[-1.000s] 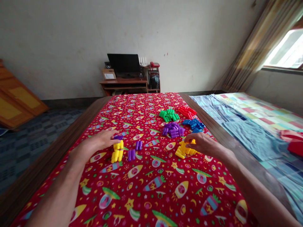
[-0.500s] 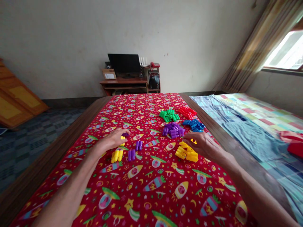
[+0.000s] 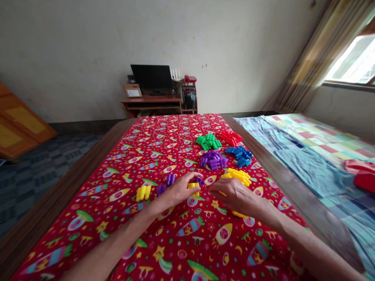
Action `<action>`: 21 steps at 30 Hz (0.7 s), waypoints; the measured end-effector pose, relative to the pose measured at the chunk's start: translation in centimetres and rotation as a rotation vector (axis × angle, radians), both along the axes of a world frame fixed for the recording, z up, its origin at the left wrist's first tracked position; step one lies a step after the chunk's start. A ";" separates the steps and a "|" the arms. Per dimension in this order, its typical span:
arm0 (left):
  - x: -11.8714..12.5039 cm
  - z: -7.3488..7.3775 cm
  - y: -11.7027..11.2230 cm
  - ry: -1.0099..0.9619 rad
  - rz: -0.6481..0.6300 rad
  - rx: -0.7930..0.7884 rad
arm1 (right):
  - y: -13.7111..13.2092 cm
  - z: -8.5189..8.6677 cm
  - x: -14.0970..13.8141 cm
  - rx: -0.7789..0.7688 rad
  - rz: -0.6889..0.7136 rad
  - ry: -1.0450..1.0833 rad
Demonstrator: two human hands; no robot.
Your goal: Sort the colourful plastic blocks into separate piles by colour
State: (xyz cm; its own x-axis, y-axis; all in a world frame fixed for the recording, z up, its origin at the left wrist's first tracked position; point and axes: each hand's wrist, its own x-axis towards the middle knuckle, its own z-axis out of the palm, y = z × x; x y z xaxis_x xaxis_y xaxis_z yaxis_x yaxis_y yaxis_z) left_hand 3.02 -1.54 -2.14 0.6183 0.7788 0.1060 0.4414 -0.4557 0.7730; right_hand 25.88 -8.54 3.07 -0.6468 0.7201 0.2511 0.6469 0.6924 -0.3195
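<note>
My left hand (image 3: 183,187) is closed on a joined piece of yellow plastic tube block (image 3: 193,189) and purple tube block (image 3: 200,181), over the middle of the cloth. To its left lie a yellow tube block (image 3: 143,193) and two purple tube blocks (image 3: 170,179), one partly behind the hand. My right hand (image 3: 234,195) is bent with its fingertips together, facing the left hand. A bit of yellow shows at its fingers, mostly hidden. Just behind it is the pile of yellow tube blocks (image 3: 238,176), and another yellow block (image 3: 240,214) peeks out below the palm.
Piles of purple (image 3: 214,160), blue (image 3: 241,156), green (image 3: 208,142) and red (image 3: 231,137) blocks sit farther back on the right. A red patterned cloth (image 3: 175,249) covers the table. Beyond it stands a desk with a monitor (image 3: 150,79); a bed (image 3: 316,156) is at the right.
My left hand has moved right with the yellow and purple piece, towards my right hand. My right hand has come nearer and left from the yellow pile, its fingers now together.
</note>
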 end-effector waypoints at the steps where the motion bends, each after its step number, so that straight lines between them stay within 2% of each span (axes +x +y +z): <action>1: 0.3 -0.2 -0.4 0.018 -0.012 0.061 | -0.2 -0.4 -0.4 0.003 0.022 -0.020; 3: 0.4 0.1 -0.7 0.053 -0.022 0.150 | -0.5 -1.2 -1.2 0.017 0.062 -0.064; 9: -1.1 3.3 0.5 0.168 0.039 0.211 | -0.5 -3.4 -3.3 0.198 0.042 -0.150; 13: -1.2 3.4 1.1 0.200 0.034 0.289 | -0.7 -4.1 -4.2 0.196 0.097 -0.216; 15: -1.7 2.9 1.3 0.236 0.006 0.331 | -0.7 -3.4 -3.9 0.171 0.108 -0.219; 17: -3.1 2.3 1.5 0.299 0.021 0.375 | -0.4 -1.9 -2.9 0.168 0.089 -0.181; 21: -7.2 1.5 1.8 0.476 0.093 0.332 | 1.0 1.2 1.5 0.176 -0.114 -0.104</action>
State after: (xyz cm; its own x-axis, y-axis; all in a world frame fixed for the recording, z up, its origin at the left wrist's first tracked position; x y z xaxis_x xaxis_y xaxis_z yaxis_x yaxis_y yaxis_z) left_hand -4.15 0.28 -0.60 0.5882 0.8047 0.0811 0.7549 -0.5822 0.3021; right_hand 27.41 -7.56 4.24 -0.5927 0.7410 0.3157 0.7472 0.6522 -0.1279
